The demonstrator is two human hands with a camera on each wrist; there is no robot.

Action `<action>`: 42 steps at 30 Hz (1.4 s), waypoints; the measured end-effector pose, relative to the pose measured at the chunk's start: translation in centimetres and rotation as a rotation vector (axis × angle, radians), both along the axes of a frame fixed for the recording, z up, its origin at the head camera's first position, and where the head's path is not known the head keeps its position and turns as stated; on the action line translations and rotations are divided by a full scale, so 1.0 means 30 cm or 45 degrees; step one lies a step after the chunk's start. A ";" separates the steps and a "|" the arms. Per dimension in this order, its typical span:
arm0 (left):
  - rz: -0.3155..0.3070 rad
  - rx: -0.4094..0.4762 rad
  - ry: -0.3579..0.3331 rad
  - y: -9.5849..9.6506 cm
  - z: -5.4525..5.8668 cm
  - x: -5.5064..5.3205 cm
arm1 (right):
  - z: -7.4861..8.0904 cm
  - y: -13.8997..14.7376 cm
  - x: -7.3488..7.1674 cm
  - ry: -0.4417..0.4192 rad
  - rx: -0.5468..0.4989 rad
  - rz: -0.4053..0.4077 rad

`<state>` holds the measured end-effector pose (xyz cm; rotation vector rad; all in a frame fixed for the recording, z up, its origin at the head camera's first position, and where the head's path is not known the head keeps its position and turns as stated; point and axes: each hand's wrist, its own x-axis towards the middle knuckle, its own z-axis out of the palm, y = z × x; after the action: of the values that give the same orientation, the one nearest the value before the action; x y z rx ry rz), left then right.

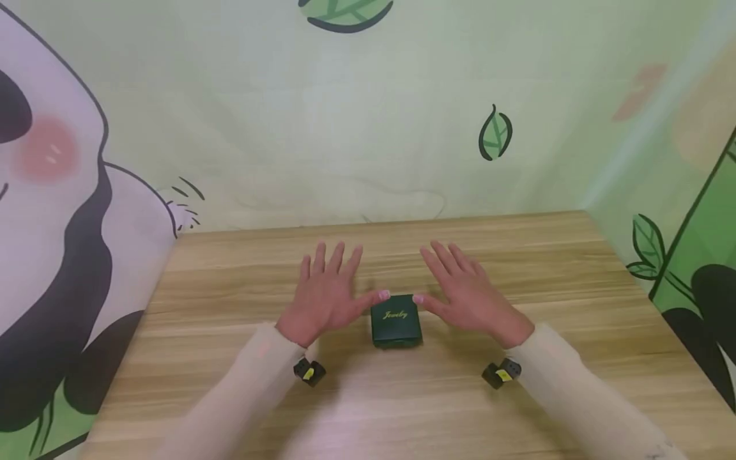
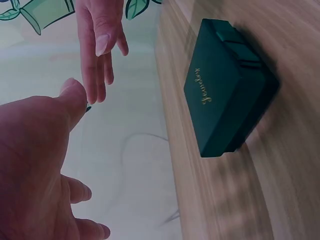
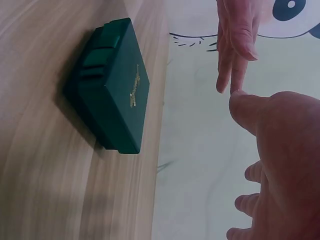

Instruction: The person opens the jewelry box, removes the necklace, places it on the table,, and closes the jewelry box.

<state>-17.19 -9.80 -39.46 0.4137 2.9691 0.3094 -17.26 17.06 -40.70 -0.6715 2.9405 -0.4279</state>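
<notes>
A small dark green box (image 1: 396,319) with the word "Jewelry" in gold on its lid lies closed on the wooden table. To its left my left hand (image 1: 326,297) hovers palm down, fingers spread and straight, holding nothing. My right hand (image 1: 468,297) mirrors it on the other side, also with straight fingers and nothing held. Both thumbs point inward over the box's far corners in the head view. In the left wrist view the box (image 2: 227,90) sits below the hands, apart from them. The right wrist view likewise shows a gap between the box (image 3: 112,87) and the hands.
The wooden table (image 1: 230,268) meets a pale green wall covering (image 1: 276,140) at the back, printed with leaves and a panda (image 1: 46,191). Small black cameras (image 1: 309,371) are strapped at both wrists, by light sleeves (image 1: 241,383).
</notes>
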 end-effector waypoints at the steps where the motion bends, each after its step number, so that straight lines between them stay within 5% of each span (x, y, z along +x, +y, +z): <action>1: -0.006 0.000 0.006 0.000 -0.003 0.001 | -0.003 0.000 0.002 0.003 0.000 0.005; 19: -0.091 -0.002 0.029 0.015 -0.051 0.014 | -0.046 0.009 0.027 0.017 -0.014 0.014; 42: -0.078 -0.001 0.028 -0.005 -0.116 0.026 | -0.091 0.007 0.042 -0.017 -0.029 0.017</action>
<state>-16.40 -9.95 -42.94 0.5096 2.9705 0.2992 -15.99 17.27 -43.44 -0.6874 2.9216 -0.4630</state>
